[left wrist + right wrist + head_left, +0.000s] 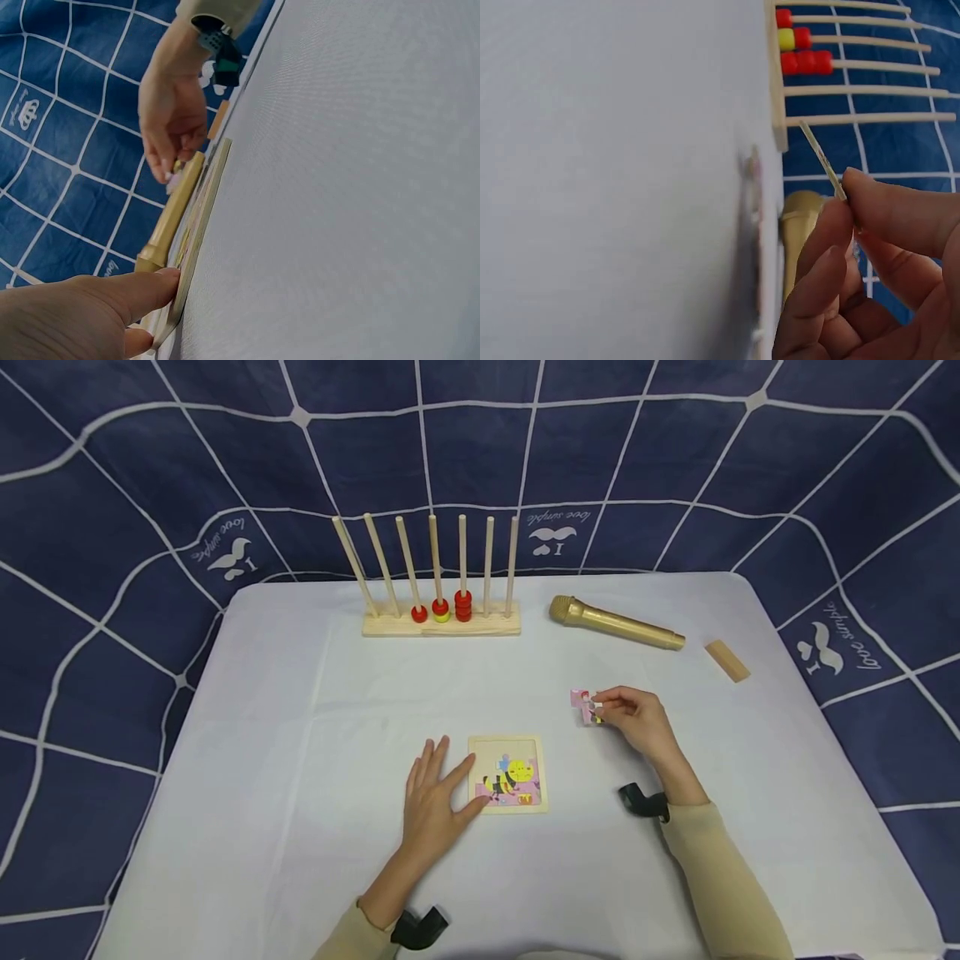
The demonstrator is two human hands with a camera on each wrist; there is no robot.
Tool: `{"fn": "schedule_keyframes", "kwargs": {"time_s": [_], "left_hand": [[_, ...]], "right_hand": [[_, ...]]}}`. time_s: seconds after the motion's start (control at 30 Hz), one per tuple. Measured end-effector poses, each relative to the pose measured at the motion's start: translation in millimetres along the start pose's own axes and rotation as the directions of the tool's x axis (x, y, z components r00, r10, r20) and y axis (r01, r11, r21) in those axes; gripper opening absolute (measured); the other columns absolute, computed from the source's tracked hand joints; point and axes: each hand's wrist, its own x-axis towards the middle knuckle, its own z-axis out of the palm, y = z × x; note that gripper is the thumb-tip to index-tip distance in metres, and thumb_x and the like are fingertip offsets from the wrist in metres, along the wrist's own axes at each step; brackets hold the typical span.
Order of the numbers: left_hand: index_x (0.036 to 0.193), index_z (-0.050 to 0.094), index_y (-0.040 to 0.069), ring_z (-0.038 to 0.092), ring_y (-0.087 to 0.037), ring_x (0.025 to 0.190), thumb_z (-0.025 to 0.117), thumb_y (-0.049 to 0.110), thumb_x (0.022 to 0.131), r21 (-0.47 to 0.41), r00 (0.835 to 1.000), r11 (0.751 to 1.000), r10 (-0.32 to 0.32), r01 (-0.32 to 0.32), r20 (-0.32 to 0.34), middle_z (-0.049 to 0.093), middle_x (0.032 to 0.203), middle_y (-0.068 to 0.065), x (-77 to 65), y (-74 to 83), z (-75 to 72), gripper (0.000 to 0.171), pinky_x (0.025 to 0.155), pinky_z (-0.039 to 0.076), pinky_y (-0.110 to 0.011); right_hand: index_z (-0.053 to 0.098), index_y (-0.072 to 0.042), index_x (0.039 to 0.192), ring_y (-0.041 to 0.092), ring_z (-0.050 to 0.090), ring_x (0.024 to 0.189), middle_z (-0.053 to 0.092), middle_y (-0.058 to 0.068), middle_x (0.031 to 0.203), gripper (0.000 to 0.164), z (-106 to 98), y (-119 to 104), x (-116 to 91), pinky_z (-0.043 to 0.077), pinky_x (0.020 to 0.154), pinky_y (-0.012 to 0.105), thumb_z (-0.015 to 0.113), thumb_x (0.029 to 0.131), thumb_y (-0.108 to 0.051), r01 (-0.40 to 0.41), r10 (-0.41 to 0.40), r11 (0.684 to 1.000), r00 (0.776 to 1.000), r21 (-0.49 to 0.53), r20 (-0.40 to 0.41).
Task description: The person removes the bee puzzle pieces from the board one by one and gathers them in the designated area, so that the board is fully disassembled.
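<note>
A shallow wooden puzzle tray (507,810) lies on the table, partly filled with bee-picture pieces (517,775) towards its lower right. Spread fingers of my left hand (435,810) rest at the tray's left side; the thumb touches its lower left edge. To the tray's right, my right hand (637,722) pinches a thin puzzle piece (821,156) between thumb and fingertips. In the head view, pink printed puzzle pieces (584,700) show at those fingertips; how many are held cannot be told there. The right wrist view shows the held piece edge-on, above the table.
A wooden bead counter (442,625) with upright rods and several red and yellow beads stands at the back. To its right lie a gold microphone (618,624) and a small wooden block (727,661). A blue checked cloth (480,452) hangs behind the white table (360,718).
</note>
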Motion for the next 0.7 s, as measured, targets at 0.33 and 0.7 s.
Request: {"fn": "schedule_keyframes", "kwargs": {"time_s": [0.33, 0.7], "left_hand": [[0.128, 0.065, 0.008, 0.019, -0.044, 0.147, 0.086, 0.028, 0.073, 0.005, 1.0, 1.0, 0.001, -0.001, -0.006, 0.034, 0.155, -0.024, -0.5, -1.4, 2.3, 0.063, 0.114, 0.016, -0.06], [0.128, 0.065, 0.008, 0.019, -0.044, 0.147, 0.085, 0.028, 0.073, 0.008, 1.0, 1.0, -0.001, 0.001, -0.003, 0.034, 0.154, -0.023, 0.2, -0.7, 2.4, 0.062, 0.114, 0.017, -0.061]], "right_hand": [[0.07, 0.003, 0.098, 0.001, 0.057, 0.063, 0.068, 0.014, 0.083, 0.018, 7.7, 13.6, 4.3, 0.046, 0.057, 0.016, 0.075, 0.083, -0.005, -0.017, 0.017, 0.999, 1.0, -0.049, 0.009], [0.074, -0.001, 0.092, 0.001, 0.057, 0.06, 0.071, 0.01, 0.078, 0.012, 13.4, 12.4, 2.4, 0.045, 0.058, 0.016, 0.076, 0.082, -0.007, 0.028, -0.035, 0.983, 0.999, -0.18, -0.036]]}}
